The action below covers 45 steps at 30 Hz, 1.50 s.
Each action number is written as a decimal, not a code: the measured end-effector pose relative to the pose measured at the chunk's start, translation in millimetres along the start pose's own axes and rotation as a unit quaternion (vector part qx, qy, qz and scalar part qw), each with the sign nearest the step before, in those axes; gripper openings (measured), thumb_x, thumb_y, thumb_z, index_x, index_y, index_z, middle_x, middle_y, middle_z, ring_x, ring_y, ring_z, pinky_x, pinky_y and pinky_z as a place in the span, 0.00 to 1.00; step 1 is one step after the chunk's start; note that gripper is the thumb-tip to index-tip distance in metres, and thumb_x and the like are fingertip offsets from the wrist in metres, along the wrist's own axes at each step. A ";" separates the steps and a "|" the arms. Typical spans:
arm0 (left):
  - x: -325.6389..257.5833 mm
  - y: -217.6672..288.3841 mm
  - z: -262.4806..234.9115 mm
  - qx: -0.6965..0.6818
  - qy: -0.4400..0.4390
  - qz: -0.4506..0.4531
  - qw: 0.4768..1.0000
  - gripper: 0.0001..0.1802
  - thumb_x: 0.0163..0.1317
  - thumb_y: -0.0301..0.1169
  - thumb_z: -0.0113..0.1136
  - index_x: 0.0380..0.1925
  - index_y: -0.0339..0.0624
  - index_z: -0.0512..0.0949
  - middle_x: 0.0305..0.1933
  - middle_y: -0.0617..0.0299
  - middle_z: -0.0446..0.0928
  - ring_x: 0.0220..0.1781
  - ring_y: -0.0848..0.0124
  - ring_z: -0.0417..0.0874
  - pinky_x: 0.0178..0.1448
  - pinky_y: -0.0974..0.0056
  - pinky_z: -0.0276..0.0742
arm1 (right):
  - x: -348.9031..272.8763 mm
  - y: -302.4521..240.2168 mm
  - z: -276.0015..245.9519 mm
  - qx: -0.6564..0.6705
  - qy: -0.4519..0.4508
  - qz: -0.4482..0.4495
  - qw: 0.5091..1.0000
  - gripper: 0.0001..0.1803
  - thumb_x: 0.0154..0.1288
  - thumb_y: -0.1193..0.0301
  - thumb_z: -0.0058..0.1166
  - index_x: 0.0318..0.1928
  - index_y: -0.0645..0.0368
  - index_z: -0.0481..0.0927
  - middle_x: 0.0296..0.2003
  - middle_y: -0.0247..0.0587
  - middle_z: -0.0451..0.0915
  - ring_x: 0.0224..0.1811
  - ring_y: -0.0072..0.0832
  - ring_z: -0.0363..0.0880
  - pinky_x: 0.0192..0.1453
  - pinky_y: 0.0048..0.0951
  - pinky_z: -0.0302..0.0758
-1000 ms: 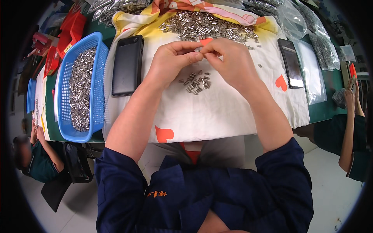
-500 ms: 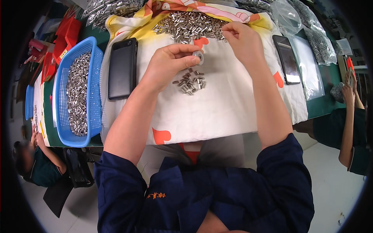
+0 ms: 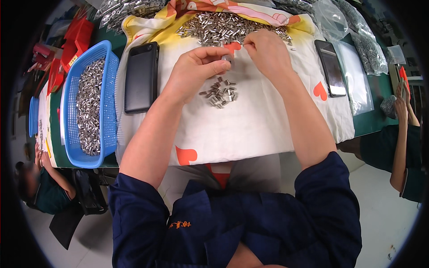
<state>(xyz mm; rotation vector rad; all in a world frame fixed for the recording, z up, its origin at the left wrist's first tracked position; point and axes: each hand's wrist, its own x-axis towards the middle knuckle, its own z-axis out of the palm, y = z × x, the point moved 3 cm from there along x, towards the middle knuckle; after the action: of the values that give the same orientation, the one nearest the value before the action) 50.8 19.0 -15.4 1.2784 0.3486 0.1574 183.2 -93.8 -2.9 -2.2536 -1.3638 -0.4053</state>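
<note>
Head view.

- My left hand (image 3: pixel 196 67): thumb and fingers gripping a round grey ring (image 3: pixel 228 58), held up above the cloth.
- My right hand (image 3: pixel 270 51): fingers curled, just beside the ring; I cannot tell whether the fingertips are closed on a piece.
- Small pile (image 3: pixel 220 94) of short metal tubes: on the cloth, below the ring and nearer to me.
- Large heap (image 3: pixel 219 29) of similar tubes: far side of the cloth.
- Cloth (image 3: pixel 241 129): white, red hearts, yellow far edge.
- Blue basket (image 3: pixel 110 107): left of the cloth, filled with small metal pieces.
- Black case (image 3: pixel 142 78): on the cloth, near the basket.
- Phone (image 3: pixel 330 67): right side, screen dark.
- Red bin (image 3: pixel 78 38): beyond the basket, bearing a small pale label (image 3: pixel 73 60), too small to read.
- My navy shirt (image 3: pixel 290 219): orange stitched writing (image 3: pixel 180 224) on the chest.
</note>
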 end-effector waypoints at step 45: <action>0.0 3.1 0.1 -0.061 0.000 0.010 0.998 0.13 0.52 0.23 0.58 0.40 0.35 0.75 0.35 0.61 0.77 0.35 0.77 0.77 0.40 0.74 0.73 | -6.6 -18.7 -13.1 0.082 -0.039 0.068 0.994 0.05 0.51 0.72 0.52 0.29 0.59 0.78 0.27 0.41 0.76 0.31 0.34 0.74 0.37 0.32 0.71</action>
<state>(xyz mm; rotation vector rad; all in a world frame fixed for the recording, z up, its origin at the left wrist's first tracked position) 51.1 19.8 -12.4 1.1620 0.3225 0.1926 163.5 -98.3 9.5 -2.2288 -1.2241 -0.1543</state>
